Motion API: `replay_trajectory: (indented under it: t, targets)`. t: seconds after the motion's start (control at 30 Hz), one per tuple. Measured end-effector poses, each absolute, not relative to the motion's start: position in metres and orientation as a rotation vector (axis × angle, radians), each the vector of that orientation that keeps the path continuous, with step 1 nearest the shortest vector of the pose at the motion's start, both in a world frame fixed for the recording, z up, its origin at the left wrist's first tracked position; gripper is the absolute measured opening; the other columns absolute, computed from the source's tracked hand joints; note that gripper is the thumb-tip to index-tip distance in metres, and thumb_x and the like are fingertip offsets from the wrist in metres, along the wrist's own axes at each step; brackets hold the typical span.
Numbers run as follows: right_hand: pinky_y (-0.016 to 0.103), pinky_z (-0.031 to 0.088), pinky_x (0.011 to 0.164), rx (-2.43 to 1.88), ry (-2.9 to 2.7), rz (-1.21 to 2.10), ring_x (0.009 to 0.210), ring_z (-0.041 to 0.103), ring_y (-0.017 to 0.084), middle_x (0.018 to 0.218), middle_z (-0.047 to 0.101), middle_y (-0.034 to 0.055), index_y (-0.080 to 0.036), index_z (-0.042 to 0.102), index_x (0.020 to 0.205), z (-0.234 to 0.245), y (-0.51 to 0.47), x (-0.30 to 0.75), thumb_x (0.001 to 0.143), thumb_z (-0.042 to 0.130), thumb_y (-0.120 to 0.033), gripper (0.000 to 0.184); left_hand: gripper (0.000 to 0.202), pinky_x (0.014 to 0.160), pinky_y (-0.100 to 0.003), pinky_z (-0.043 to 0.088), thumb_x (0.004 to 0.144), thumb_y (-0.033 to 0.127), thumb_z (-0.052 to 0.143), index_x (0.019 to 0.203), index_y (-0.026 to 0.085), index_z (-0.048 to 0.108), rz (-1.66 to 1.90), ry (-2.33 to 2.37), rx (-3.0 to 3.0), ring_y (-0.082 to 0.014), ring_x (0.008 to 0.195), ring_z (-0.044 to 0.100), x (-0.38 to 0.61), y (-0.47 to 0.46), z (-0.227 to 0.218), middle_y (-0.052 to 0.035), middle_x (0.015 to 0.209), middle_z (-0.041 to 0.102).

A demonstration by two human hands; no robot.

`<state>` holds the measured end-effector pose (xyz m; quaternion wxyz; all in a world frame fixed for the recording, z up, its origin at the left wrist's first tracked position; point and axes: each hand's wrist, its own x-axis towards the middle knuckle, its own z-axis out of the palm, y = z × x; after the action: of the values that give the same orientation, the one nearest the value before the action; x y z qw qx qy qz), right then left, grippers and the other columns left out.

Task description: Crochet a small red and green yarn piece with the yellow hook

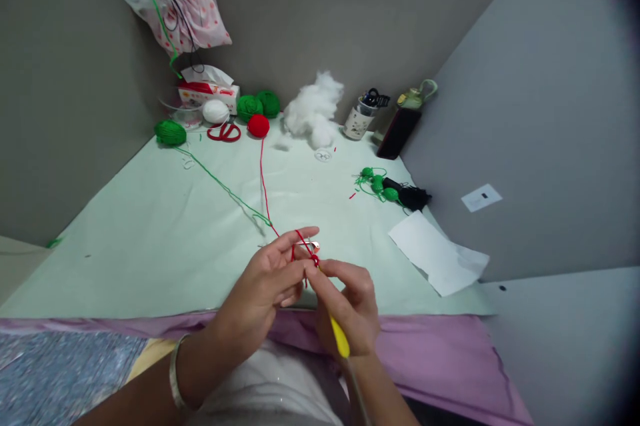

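Note:
My left hand (267,273) pinches a small piece of red crochet work (315,258), with the red yarn (301,237) running over its raised index finger. In my right hand (353,299) is a crochet hook with a yellow handle (340,337), its tip at the red stitches where both hands meet. The hook's tip is hidden by the fingers. From the work the red strand leads back to a red yarn ball (259,125). Just behind the left fingers lies a small metal item with an orange end (315,246), partly covered.
A green yarn ball (171,133) trails a strand toward my hands. Along the back stand red scissors (224,133), a tissue box (210,94), white stuffing (315,109), a pen cup (359,121) and a phone (399,133). Green pieces (379,185) and white paper (440,253) lie right.

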<state>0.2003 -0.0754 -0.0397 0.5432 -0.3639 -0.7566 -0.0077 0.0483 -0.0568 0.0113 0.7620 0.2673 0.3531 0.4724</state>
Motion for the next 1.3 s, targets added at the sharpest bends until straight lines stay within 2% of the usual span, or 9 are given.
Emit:
replay_trajectory:
  t: [0.1,0.23,0.3,0.4,0.5,0.63,0.87,1.03,1.3]
  targets:
    - [0.037,0.064,0.074,-0.860,-1.618,0.235,0.090,0.074,0.021,0.104,0.077,0.0071,-0.027,0.072,0.128,-0.031,-0.076,0.202,0.101,0.057,-0.008,0.036,0.046,0.044,-0.016,0.023,0.082,0.024,0.086,0.125,0.016,0.072,1.056,0.779,0.540,0.0026,0.046,0.026,0.044,-0.053,0.014,0.0004,0.090,0.067]
    - [0.034,0.059,0.062,-0.881,-1.217,0.552,0.068,0.069,0.017,0.084,0.073,0.0033,-0.024,0.075,0.101,-0.015,-0.075,0.203,0.104,0.055,-0.018,0.022,0.035,0.046,-0.016,0.028,0.083,0.020,0.086,0.116,0.018,0.075,1.254,0.858,0.625,0.0005,0.049,0.035,0.038,-0.050,0.015,0.0049,0.081,0.060]
    - [0.029,0.055,0.057,-0.845,-1.121,0.705,0.063,0.067,0.014,0.081,0.071,0.0020,-0.022,0.075,0.097,-0.010,-0.074,0.203,0.105,0.056,-0.022,0.021,0.034,0.047,-0.016,0.030,0.085,0.022,0.085,0.117,0.020,0.076,1.247,0.856,0.669,-0.0009,0.050,0.037,0.038,-0.050,0.014,0.0050,0.080,0.061]
    - [0.028,0.055,0.062,-0.807,-1.136,0.822,0.069,0.068,0.013,0.083,0.072,0.0013,-0.023,0.077,0.100,-0.010,-0.074,0.203,0.106,0.058,-0.022,0.020,0.031,0.051,-0.017,0.036,0.088,0.026,0.083,0.117,0.021,0.077,1.174,0.833,0.701,-0.0030,0.052,0.041,0.041,-0.052,0.011,0.0048,0.076,0.061]
    - [0.029,0.054,0.068,-0.794,-1.167,0.815,0.074,0.068,0.013,0.086,0.072,0.0010,-0.024,0.077,0.105,-0.013,-0.075,0.202,0.106,0.058,-0.021,0.020,0.024,0.063,-0.019,0.045,0.089,0.028,0.082,0.111,0.021,0.079,1.164,0.858,0.723,-0.0063,0.061,0.054,0.042,-0.054,0.010,0.0036,0.074,0.063]
    - [0.029,0.054,0.069,-0.783,-1.180,0.816,0.076,0.067,0.013,0.088,0.072,0.0004,-0.024,0.077,0.107,-0.016,-0.077,0.199,0.107,0.057,-0.020,0.020,0.018,0.076,-0.023,0.051,0.087,0.029,0.083,0.104,0.022,0.081,1.163,0.890,0.696,-0.0102,0.073,0.067,0.042,-0.054,0.010,0.0014,0.084,0.069]
    - [0.030,0.056,0.069,-0.769,-1.287,0.656,0.077,0.067,0.013,0.092,0.075,0.0013,-0.024,0.076,0.111,-0.013,-0.078,0.196,0.105,0.057,-0.015,0.022,0.014,0.081,-0.023,0.053,0.086,0.027,0.084,0.099,0.023,0.083,1.140,0.873,0.711,-0.0123,0.079,0.071,0.042,-0.056,0.010,-0.0004,0.090,0.077]
    - [0.030,0.057,0.068,-0.766,-1.292,0.613,0.077,0.068,0.014,0.092,0.074,0.0013,-0.025,0.076,0.111,-0.013,-0.077,0.194,0.105,0.057,-0.014,0.023,0.011,0.079,-0.023,0.056,0.084,0.027,0.087,0.085,0.020,0.079,1.155,0.822,0.713,-0.0127,0.076,0.073,0.044,-0.055,0.012,0.0013,0.082,0.075]
    - [0.030,0.057,0.066,-0.773,-1.239,0.566,0.075,0.068,0.013,0.092,0.074,0.0016,-0.023,0.077,0.111,-0.013,-0.076,0.193,0.104,0.057,-0.014,0.023,0.018,0.075,-0.019,0.057,0.082,0.030,0.089,0.082,0.018,0.076,1.130,0.787,0.655,-0.0108,0.072,0.073,0.043,-0.052,0.013,0.0025,0.077,0.073]
